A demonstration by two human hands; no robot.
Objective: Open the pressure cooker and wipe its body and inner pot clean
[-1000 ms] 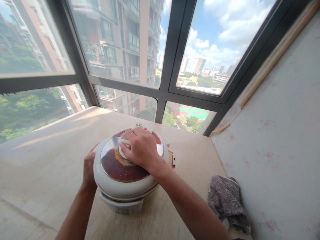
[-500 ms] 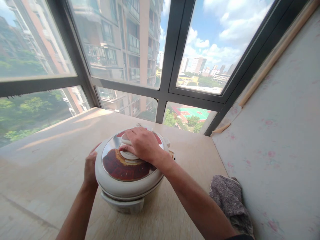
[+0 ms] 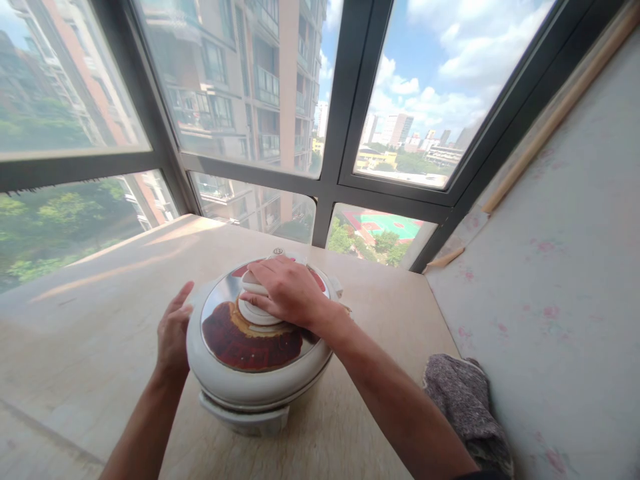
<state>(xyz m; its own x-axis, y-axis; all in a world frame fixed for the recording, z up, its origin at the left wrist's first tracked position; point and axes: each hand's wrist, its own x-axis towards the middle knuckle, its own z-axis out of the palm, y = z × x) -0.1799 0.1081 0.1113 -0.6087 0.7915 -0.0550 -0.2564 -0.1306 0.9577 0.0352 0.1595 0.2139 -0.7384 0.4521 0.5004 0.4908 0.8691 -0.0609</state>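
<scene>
A white rice cooker (image 3: 250,421) stands on the pale marble-patterned surface. Its domed lid (image 3: 260,383) has a shiny top plate, stained dark red and brown, with a white knob (image 3: 256,311) in the middle. My right hand (image 3: 287,290) is wrapped over this knob, fingers on its far side and thumb on the near side. At the cooker's left side is my left hand (image 3: 173,333), with its fingers apart. Whether that hand still touches the rim is hard to tell. The inside of the cooker is hidden by the lid.
The marble-patterned surface (image 3: 105,333) reaches to dark window frames (image 3: 327,193) at the back. A wall with a flower pattern (image 3: 540,313) bounds the right side. At its foot lies a crumpled grey-brown cloth (image 3: 457,400). A small round dark piece (image 3: 278,251) sits behind the cooker.
My left hand has slid outward to the left, its fingers now spread from the cooker's side. My right hand keeps hold of the knob. Lid and cooker appear slightly nearer.
</scene>
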